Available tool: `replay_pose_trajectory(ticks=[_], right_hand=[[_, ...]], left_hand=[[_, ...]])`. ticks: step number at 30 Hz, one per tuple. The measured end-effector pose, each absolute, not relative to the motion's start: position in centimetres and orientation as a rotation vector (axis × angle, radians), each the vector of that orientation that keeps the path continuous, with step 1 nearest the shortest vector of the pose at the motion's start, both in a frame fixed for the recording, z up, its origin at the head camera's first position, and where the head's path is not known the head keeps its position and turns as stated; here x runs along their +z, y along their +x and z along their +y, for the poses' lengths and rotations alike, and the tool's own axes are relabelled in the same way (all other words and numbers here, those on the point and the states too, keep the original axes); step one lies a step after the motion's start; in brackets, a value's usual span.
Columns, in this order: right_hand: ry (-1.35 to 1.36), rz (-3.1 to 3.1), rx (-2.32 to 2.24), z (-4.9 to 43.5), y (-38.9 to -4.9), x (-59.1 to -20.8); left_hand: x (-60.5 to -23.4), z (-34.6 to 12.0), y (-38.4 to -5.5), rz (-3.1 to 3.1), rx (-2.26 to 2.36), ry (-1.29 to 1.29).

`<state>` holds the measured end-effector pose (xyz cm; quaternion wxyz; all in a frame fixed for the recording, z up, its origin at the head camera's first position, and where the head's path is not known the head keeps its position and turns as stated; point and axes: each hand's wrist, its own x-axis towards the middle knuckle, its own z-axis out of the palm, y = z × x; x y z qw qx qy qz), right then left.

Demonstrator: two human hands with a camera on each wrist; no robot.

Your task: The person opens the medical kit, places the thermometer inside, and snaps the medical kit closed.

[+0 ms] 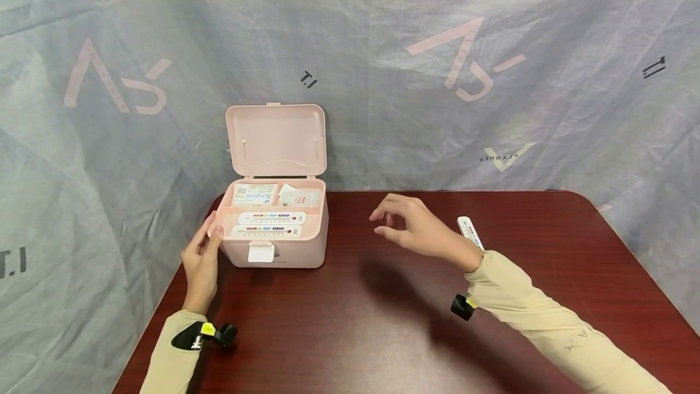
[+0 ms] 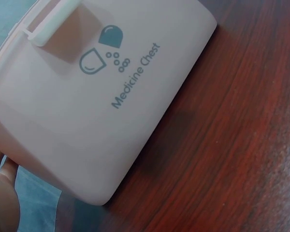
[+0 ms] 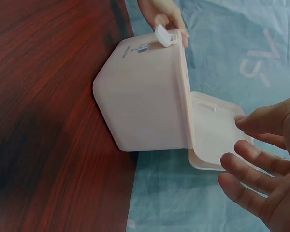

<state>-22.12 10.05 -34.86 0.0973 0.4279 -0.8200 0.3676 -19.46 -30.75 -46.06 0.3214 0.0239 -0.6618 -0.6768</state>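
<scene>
A pink medicine chest stands at the table's back left, its lid raised. Two white thermometers with coloured scales, the rear one and the front one, lie side by side in its front tray. Packets, one marked Surgical and a smaller white one, fill the back compartments. My left hand grips the chest's left edge, thumb by the rim and fingers at the side. Right of the chest, my right hand hovers over the table, fingers loosely bent and holding nothing.
Another white thermometer lies on the dark red table, partly hidden behind the right forearm. Grey printed cloth hangs behind and beside the table. The chest's white latch sticks out in front.
</scene>
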Motion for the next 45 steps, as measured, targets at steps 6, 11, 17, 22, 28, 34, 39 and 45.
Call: replay_pose_trajectory(ticks=[6, 11, 17, 22, 28, 34, 39, 45], right_hand=[[1.234, -2.415, 1.114, 10.7, -22.1, -35.3], [1.209, -2.409, 1.089, 11.3, -22.0, -35.6], [1.198, -2.41, 1.084, 12.0, -21.9, -35.9], [1.185, -2.419, 1.072, 12.5, -21.8, -36.2], [1.163, -2.419, 1.052, 13.3, -21.6, -36.5], [1.17, -2.414, 1.049, 13.9, -21.2, -36.5], [1.172, -2.4, 1.052, 14.5, -21.0, -36.7], [1.162, -2.407, 1.052, 15.4, -20.8, -37.3]], left_hand=[[-46.1, -30.8, -19.5, -1.744, -1.775, 0.071], [-46.2, -30.7, -19.5, -1.744, -1.771, 0.078], [-46.0, -30.7, -19.5, -1.76, -1.758, 0.086], [-45.5, -30.4, -19.2, -1.757, -1.765, 0.081], [-45.0, -30.1, -19.0, -1.771, -1.763, 0.063], [-45.8, -30.6, -19.4, -1.767, -1.753, 0.085], [-46.1, -30.7, -19.5, -1.769, -1.744, 0.08], [-45.4, -30.4, -19.0, -1.773, -1.764, 0.076]])
